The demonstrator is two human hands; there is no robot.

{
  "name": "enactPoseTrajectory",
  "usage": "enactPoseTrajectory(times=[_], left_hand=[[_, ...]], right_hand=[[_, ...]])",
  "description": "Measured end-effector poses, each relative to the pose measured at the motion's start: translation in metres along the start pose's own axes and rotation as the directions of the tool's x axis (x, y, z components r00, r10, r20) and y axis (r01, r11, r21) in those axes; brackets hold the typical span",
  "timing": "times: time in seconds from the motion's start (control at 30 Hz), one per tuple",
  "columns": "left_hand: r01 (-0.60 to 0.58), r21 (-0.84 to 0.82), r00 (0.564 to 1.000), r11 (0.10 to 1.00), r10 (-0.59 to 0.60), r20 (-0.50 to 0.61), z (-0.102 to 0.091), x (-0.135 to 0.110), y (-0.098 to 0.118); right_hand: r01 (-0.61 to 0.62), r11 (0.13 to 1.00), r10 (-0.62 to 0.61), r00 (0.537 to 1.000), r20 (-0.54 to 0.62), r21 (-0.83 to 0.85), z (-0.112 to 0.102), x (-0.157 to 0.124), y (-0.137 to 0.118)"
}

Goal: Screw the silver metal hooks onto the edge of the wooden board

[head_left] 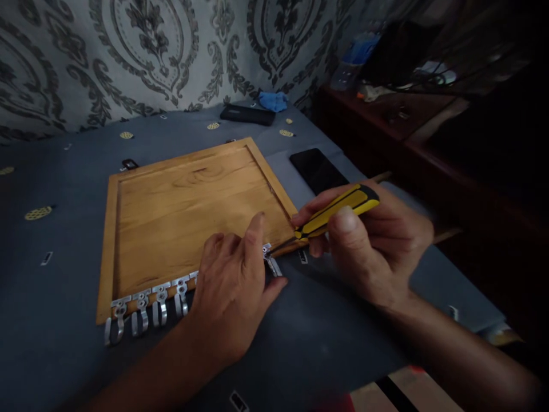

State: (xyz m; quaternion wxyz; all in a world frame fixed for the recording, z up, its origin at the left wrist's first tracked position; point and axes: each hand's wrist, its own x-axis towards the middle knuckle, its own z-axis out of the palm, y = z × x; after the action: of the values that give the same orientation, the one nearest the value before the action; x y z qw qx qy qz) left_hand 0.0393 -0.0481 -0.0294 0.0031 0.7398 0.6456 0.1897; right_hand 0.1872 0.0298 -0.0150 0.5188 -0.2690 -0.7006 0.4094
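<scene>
A wooden board (pixel 184 206) with a raised frame lies flat. Along its near edge runs a row of metal hooks (pixel 160 303). My left hand (pixel 234 286) rests over this edge, covering the row's middle, its index finger and thumb spread apart. Its thumb touches the rightmost visible hook (pixel 273 264). My right hand (pixel 377 240) grips a yellow and black screwdriver (pixel 338 212), tilted down to the left. The tip meets the rightmost hook's mount, near a screw; whether it sits in a screw slot I cannot tell.
A smartphone (pixel 319 170) lies beyond my right hand. Near the patterned wall are a dark case (pixel 247 114) and a blue cloth (pixel 273 101). Small dark hangers (pixel 130 164) stick out from the board's far edge. Dark red furniture (pixel 369 120) with a bottle and cables stands at right.
</scene>
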Motion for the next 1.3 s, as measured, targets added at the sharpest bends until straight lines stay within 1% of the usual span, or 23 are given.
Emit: enactPoseTrajectory(times=[0.1, 0.2, 0.27, 0.33, 0.4, 0.47, 0.53, 0.6, 0.67, 0.7, 0.77, 0.8, 0.87, 0.9, 0.97, 1.07, 1.1, 1.17, 1.23, 1.3], left_hand=[[0.005, 0.006, 1.0, 1.0, -0.005, -0.004, 0.0, 0.001, 0.001], [0.01, -0.005, 1.0, 1.0, -0.01, 0.005, 0.001, 0.0, 0.001], [0.016, -0.024, 1.0, 1.0, -0.015, 0.022, 0.002, -0.001, 0.001], [0.013, -0.066, 0.999, 0.998, -0.01, 0.045, -0.002, -0.001, -0.002], [0.008, -0.147, 0.999, 0.989, -0.002, 0.038, -0.011, 0.0, -0.006], [0.01, -0.264, 0.999, 0.964, -0.018, -0.029, -0.029, 0.004, -0.009], [-0.005, -0.349, 0.992, 0.937, -0.04, -0.122, -0.05, 0.01, -0.01], [-0.077, -0.385, 0.983, 0.92, 0.005, -0.185, -0.07, 0.017, -0.006], [-0.183, -0.356, 0.975, 0.917, 0.124, -0.183, -0.083, 0.023, -0.001], [-0.241, -0.342, 0.967, 0.908, 0.193, -0.169, -0.086, 0.026, 0.002], [-0.356, -0.345, 0.934, 0.868, 0.328, -0.139, -0.087, 0.031, 0.006], [-0.396, -0.36, 0.918, 0.845, 0.375, -0.131, -0.086, 0.033, 0.007], [-0.439, -0.391, 0.897, 0.809, 0.421, -0.136, -0.084, 0.036, 0.007], [-0.446, -0.403, 0.893, 0.799, 0.426, -0.143, -0.084, 0.037, 0.005], [-0.445, -0.406, 0.894, 0.798, 0.421, -0.151, -0.084, 0.039, 0.001], [-0.424, -0.381, 0.904, 0.822, 0.408, -0.126, -0.086, 0.042, -0.004], [-0.411, -0.371, 0.91, 0.833, 0.397, -0.119, -0.086, 0.043, -0.005], [-0.386, -0.369, 0.922, 0.845, 0.371, -0.115, -0.084, 0.044, -0.007], [-0.366, -0.385, 0.93, 0.847, 0.352, -0.111, -0.082, 0.044, -0.008], [-0.339, -0.4, 0.938, 0.852, 0.341, -0.069, -0.082, 0.042, -0.011]], right_hand=[[-0.005, 1.0, 0.006, 1.0, 0.02, -0.022, -0.002, 0.0, -0.001], [0.037, 0.996, -0.026, 0.99, 0.136, -0.079, -0.007, 0.004, -0.003], [0.085, 0.99, -0.057, 0.971, 0.233, -0.11, -0.01, 0.007, -0.005], [0.093, 0.988, -0.056, 0.962, 0.268, -0.127, -0.011, 0.009, -0.009], [0.058, 0.99, -0.023, 0.965, 0.263, -0.125, -0.01, 0.009, -0.013], [0.023, 0.993, 0.009, 0.963, 0.269, -0.117, -0.01, 0.009, -0.015], [0.021, 0.994, 0.011, 0.953, 0.302, -0.104, -0.009, 0.009, -0.016], [0.024, 0.996, 0.005, 0.949, 0.317, -0.088, -0.009, 0.01, -0.015], [0.035, 0.998, -0.015, 0.944, 0.328, -0.055, -0.009, 0.012, -0.014], [0.043, 0.999, -0.031, 0.941, 0.337, -0.028, -0.008, 0.013, -0.013], [0.051, 0.998, -0.062, 0.935, 0.35, 0.039, -0.007, 0.014, -0.014], [0.04, 0.997, -0.061, 0.934, 0.353, 0.068, -0.006, 0.014, -0.014], [-0.012, 0.996, -0.019, 0.939, 0.343, 0.09, -0.004, 0.01, -0.016], [-0.044, 0.996, 0.018, 0.945, 0.327, 0.072, -0.004, 0.007, -0.016], [-0.086, 0.996, 0.09, 0.96, 0.266, -0.026, -0.004, -0.001, -0.016], [-0.076, 0.96, 0.119, 0.982, 0.147, -0.268, -0.005, -0.02, -0.009], [-0.077, 0.937, 0.139, 0.977, 0.161, -0.34, -0.005, -0.027, -0.006], [-0.081, 0.904, 0.181, 0.962, 0.204, -0.42, -0.005, -0.04, 0.0], [-0.071, 0.879, 0.2, 0.952, 0.231, -0.471, -0.003, -0.049, 0.005], [-0.068, 0.869, 0.216, 0.943, 0.253, -0.489, -0.002, -0.054, 0.008]])
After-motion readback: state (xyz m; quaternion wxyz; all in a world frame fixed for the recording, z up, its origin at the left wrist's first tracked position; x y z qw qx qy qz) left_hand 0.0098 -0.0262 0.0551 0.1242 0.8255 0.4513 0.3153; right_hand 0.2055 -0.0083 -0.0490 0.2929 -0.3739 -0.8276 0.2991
